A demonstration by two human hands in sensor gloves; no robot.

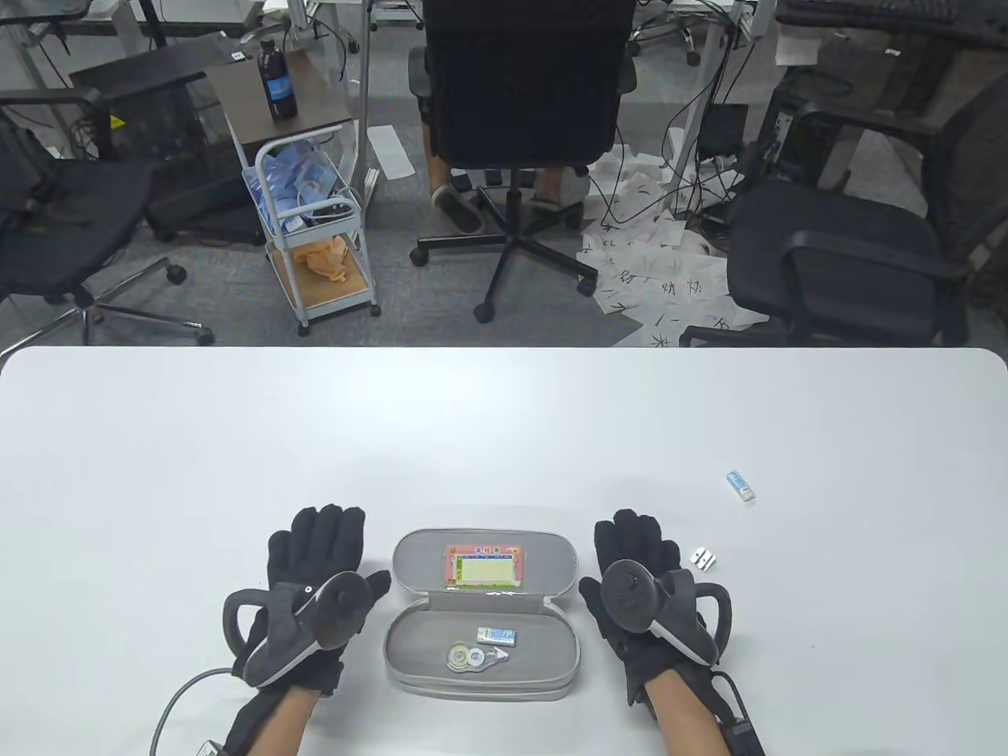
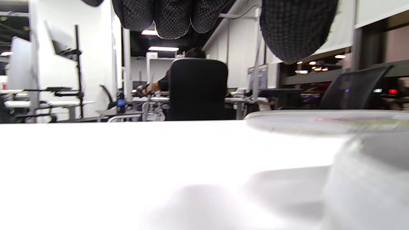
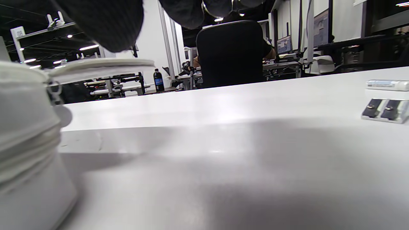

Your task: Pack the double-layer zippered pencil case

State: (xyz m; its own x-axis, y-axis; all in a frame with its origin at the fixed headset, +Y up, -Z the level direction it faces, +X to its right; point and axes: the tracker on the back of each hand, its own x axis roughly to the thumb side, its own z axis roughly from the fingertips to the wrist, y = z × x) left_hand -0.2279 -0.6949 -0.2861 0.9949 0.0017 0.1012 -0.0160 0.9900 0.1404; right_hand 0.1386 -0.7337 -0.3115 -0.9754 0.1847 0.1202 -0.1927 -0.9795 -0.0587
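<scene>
A grey zippered pencil case lies open near the table's front edge, its lid folded back with a colourful timetable card inside. The lower tray holds a correction tape and a small blue-white eraser. My left hand rests flat on the table left of the case, fingers spread, holding nothing. My right hand rests flat to the right of it, also empty. A silver pencil sharpener lies just right of my right hand. Another eraser lies farther right.
The white table stretches bare behind the case. Beyond its far edge stand office chairs, a small cart with a bottle, and papers on the floor. The case wall fills the wrist views' inner edges.
</scene>
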